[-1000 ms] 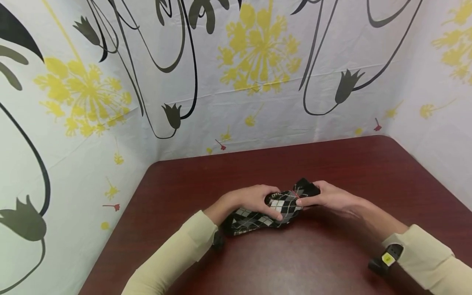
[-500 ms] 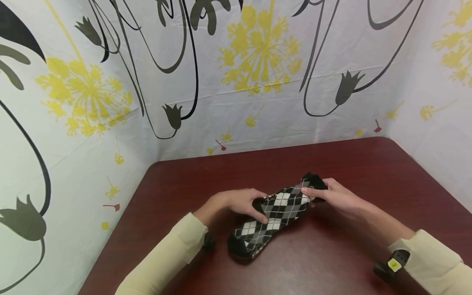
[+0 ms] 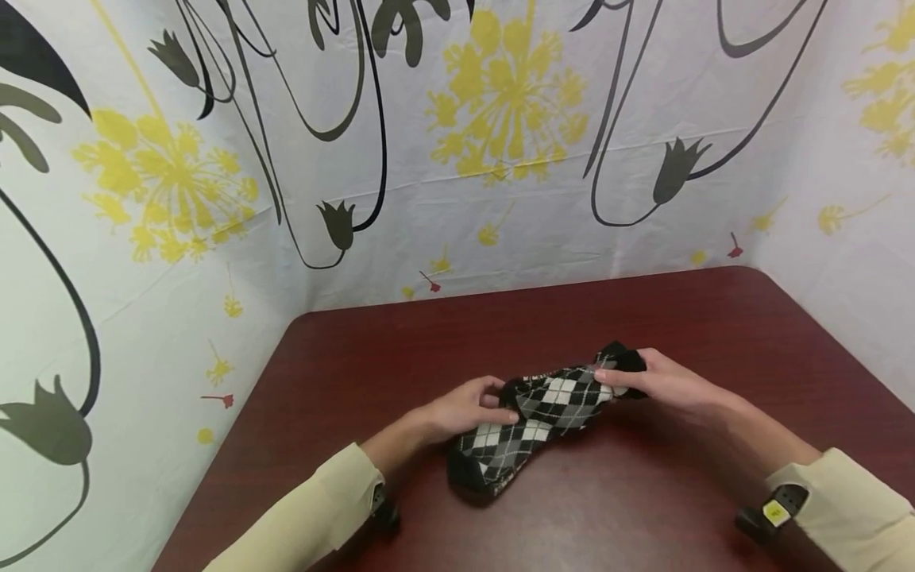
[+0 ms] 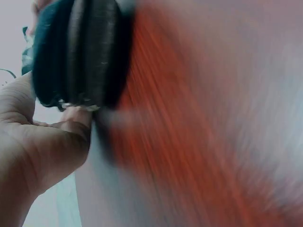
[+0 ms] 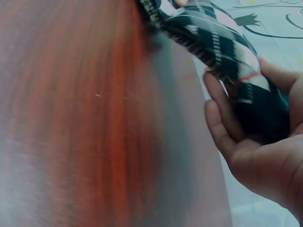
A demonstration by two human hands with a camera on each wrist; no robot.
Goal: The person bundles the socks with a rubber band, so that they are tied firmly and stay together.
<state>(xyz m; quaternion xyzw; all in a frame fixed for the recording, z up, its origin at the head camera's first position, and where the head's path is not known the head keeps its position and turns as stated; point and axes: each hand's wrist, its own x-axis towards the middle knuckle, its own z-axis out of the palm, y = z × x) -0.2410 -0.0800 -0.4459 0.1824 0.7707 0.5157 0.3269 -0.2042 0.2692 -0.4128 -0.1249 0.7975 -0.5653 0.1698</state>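
Observation:
A black, white and grey argyle sock [image 3: 561,397] stretches between my hands, just above or on the tabletop. It appears folded in layers; its dark end at lower left hangs toward the front. My left hand [image 3: 461,409] pinches the sock's left part, thumb on the near side and fingertips behind. In the left wrist view, that hand [image 4: 42,146] sits below the layered dark edge of the sock [image 4: 90,56]. My right hand [image 3: 675,380] grips the black right end, thumb across it. The right wrist view shows fingers [image 5: 218,125] beneath the dark end, near a red stitched line.
A dark red-brown table [image 3: 400,349] with rounded far corners carries the work. White wall covering [image 3: 400,238] printed with yellow and grey flowers rises behind and on both sides. Dark wrist devices [image 3: 775,508] sit at both cuffs.
The sock has been drawn out longer and shifted right, its dark lower-left end coming into view. My left hand has moved left along it, and the right hand slightly right.

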